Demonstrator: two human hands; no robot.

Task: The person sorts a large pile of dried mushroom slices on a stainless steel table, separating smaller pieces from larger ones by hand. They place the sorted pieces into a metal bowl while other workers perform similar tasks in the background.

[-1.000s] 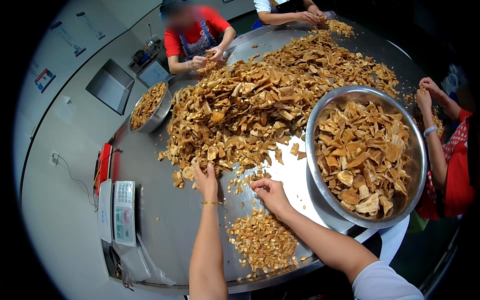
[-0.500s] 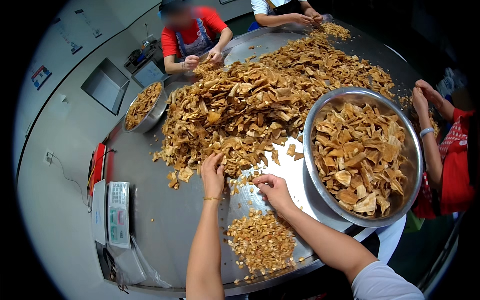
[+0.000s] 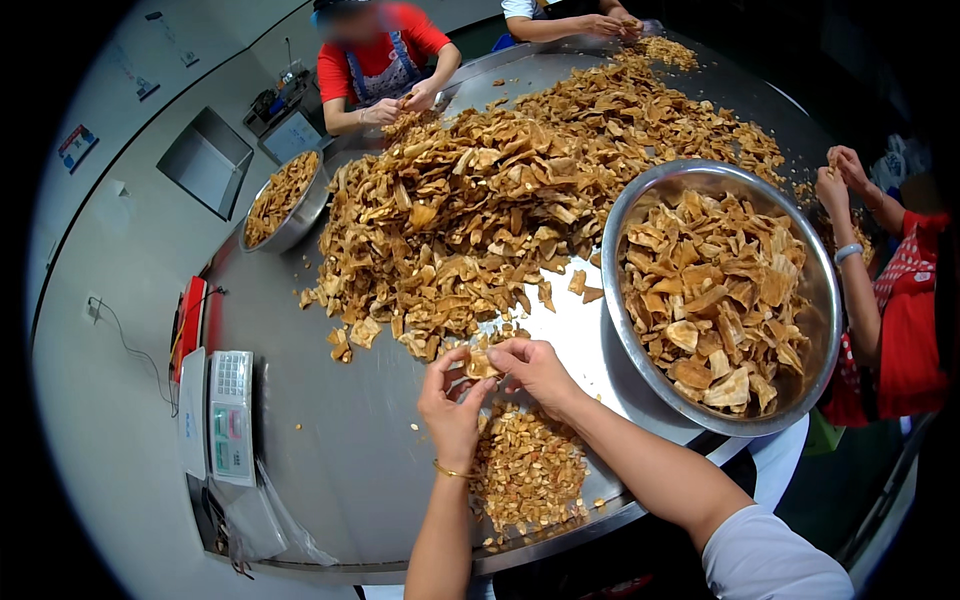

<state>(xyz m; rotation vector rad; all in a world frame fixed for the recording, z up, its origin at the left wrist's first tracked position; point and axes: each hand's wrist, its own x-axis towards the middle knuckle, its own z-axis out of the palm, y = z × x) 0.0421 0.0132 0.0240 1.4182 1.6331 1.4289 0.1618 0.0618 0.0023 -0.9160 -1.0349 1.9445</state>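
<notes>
Both hands are together just in front of the big heap of dried brown slices (image 3: 470,220). Between them is a thin, pale tan dried slice (image 3: 481,364). My left hand (image 3: 450,405) pinches its left side with thumb and fingers. On its right side, my right hand (image 3: 538,374) grips it with the thumb and fingertips. Below the hands, small golden-yellow chips (image 3: 530,470) lie in a low pile on the steel table (image 3: 345,450). To the right stands a large steel bowl (image 3: 612,300) filled with similar dried slices.
A white scale (image 3: 232,420) and a red object (image 3: 187,325) are along the left edge. Another steel bowl (image 3: 318,200) of slices stands at the far left. Co-workers' hands (image 3: 400,105) handle pieces at the far side; another person's hands (image 3: 840,180) are at the right.
My left hand has moved from the heap's edge toward me and right, meeting my right hand. A dried slice is now held between them. The view has shifted slightly.
</notes>
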